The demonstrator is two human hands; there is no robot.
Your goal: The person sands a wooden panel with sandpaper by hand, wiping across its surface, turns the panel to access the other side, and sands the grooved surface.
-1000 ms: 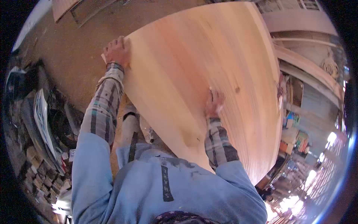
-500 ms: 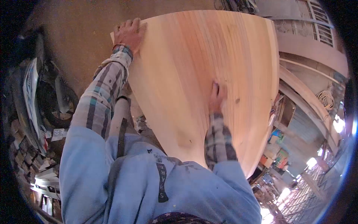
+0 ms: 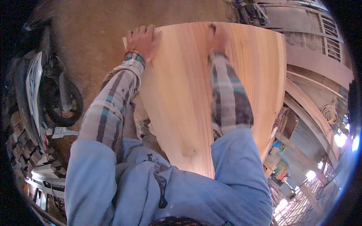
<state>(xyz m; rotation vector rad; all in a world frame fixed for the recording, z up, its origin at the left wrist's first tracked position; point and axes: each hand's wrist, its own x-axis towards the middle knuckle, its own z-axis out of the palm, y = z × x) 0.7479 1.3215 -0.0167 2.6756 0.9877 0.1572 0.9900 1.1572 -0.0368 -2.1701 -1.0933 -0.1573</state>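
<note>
Brown floor (image 3: 94, 30) lies beyond the board (image 3: 181, 86), which sits before the torso. Left hand (image 3: 142, 42): spread over the board's far left corner. Right hand (image 3: 217, 39): blurred, on the board near its far edge; grip cannot be determined.

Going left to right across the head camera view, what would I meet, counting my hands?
Motorcycle → left hand → right hand → coiled rope.
</note>
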